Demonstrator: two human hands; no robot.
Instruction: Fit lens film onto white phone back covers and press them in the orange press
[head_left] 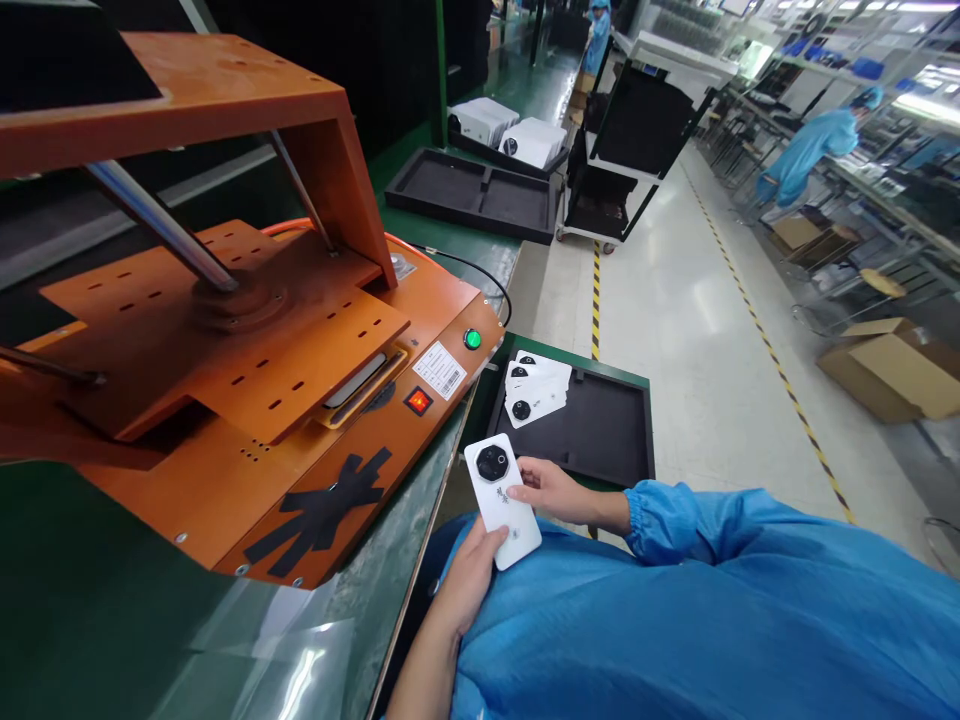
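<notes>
A white phone back cover (504, 505) with a black, roughly round camera area and small dark markings lies tilted between my hands, in front of my body. My left hand (474, 565) grips its lower left edge, the thumb on the white face. From the right side my right hand (551, 490) is closed on its edge, the thumb near the markings. Just beyond, several similar white covers (551, 385) lie fanned out in a black tray (611, 420). To my left stands an orange press machine (442, 300), with a flat, light-coloured piece (356, 380) under its plate.
A lit green button (472, 340) and a red switch (418, 401) are on the press front. Another black tray (465, 195) and stacked white covers (532, 140) sit farther along the green bench. A cart (626, 150), cardboard boxes (892, 370) and people in blue are beyond.
</notes>
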